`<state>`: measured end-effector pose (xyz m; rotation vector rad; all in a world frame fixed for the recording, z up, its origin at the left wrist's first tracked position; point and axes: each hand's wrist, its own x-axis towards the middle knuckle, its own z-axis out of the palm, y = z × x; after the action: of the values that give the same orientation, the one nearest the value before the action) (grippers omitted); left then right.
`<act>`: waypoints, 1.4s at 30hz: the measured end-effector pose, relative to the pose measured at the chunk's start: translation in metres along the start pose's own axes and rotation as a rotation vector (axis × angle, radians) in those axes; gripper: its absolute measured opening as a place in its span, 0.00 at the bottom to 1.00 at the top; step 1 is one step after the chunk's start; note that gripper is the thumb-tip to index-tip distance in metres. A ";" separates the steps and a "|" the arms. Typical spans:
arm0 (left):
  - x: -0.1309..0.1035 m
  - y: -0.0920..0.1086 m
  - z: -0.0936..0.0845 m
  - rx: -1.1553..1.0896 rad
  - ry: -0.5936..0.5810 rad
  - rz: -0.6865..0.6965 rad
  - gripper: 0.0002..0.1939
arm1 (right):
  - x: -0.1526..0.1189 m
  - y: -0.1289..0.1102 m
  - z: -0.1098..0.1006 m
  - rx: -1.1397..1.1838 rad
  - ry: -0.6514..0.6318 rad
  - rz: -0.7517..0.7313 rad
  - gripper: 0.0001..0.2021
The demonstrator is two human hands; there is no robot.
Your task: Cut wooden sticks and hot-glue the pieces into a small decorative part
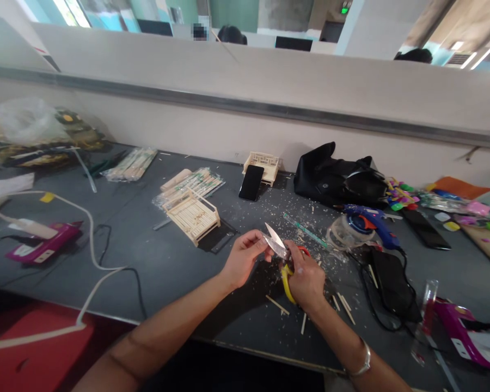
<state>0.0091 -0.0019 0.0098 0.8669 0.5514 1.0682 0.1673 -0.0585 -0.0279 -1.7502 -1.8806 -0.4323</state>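
Note:
My right hand [308, 277] grips a pair of scissors [276, 245] with yellow and orange handles, its blades spread apart and aimed up and left. Close to the blades, my left hand [245, 258] has its fingers pinched together; whatever they hold is too small to make out. Beyond my left hand stands a small wooden stick model [194, 216] shaped like a bench. A second stick model [265, 163] is farther back, with a black phone [251, 183] leaning against it. Tiny pale clippings and several loose sticks [277, 305] lie around my right hand.
A blue glue gun [373, 220] rests on a clear round container [347, 233] at right, near a black bag [338, 177]. Packs of sticks [130, 163] lie at back left. A purple power strip [44, 243] and white cable [92, 234] cross the left side.

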 end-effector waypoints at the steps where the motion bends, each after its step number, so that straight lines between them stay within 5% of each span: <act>1: 0.000 0.000 0.000 0.003 -0.003 0.002 0.18 | 0.000 0.000 0.000 -0.002 -0.019 0.004 0.18; 18: 0.002 0.004 -0.003 0.059 0.043 0.045 0.16 | 0.004 0.002 0.000 0.308 0.004 0.200 0.14; 27: 0.003 0.008 -0.006 0.130 0.063 0.076 0.17 | 0.004 -0.002 -0.004 0.370 -0.013 0.176 0.13; 42: -0.001 0.012 -0.004 0.282 0.022 0.078 0.19 | -0.001 0.000 -0.005 0.128 0.007 -0.044 0.17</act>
<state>0.0001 0.0013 0.0174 1.1324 0.7023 1.0873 0.1679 -0.0622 -0.0246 -1.6247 -1.9012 -0.3269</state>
